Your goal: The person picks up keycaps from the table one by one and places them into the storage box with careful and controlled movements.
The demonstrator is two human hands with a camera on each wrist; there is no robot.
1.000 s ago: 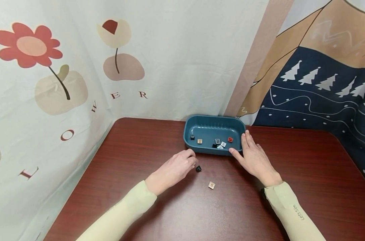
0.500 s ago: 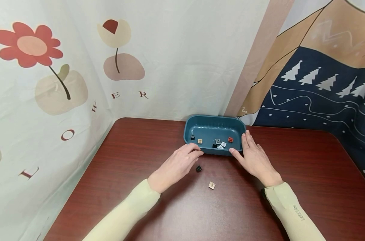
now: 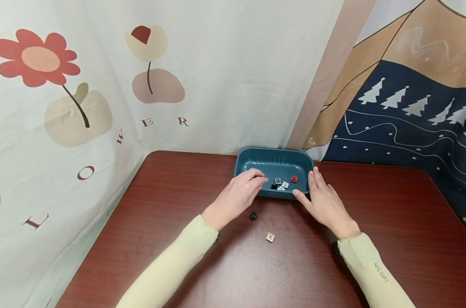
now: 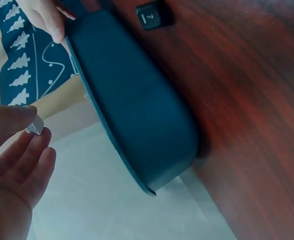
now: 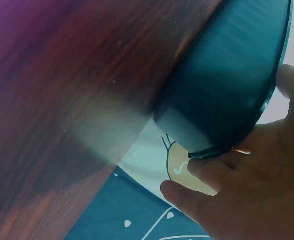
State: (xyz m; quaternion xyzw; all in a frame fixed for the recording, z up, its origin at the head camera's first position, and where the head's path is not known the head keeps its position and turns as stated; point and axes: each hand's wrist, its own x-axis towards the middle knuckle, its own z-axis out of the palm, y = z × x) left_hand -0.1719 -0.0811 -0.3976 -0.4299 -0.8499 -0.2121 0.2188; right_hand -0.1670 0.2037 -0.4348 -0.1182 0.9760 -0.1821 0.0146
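My left hand (image 3: 238,196) is over the front left of a blue-green plastic tub (image 3: 283,153). It pinches a small whitish keycap (image 4: 36,125) between thumb and fingertips, clearly seen in the left wrist view. My right hand (image 3: 327,207) rests against the tub's right end, fingers fairly straight along the outside and thumb at the front rim. Inside the tub lie a red keycap (image 3: 294,179), a grey one (image 3: 278,181) and several white and black ones. The tub's left part is hidden behind my left hand. On the table sit a black keycap (image 3: 253,216) and a beige keycap (image 3: 270,237).
The reddish-brown wooden table (image 3: 179,184) carries everything. Behind it hangs a white flower-print curtain (image 3: 233,85), close to the tub's back. A dark blue cloth with tree prints (image 3: 406,124) hangs at the right.
My left hand has moved up and right, from the table beside the black keycap to over the tub, now covering the keycaps at its left. My right hand has stayed put.
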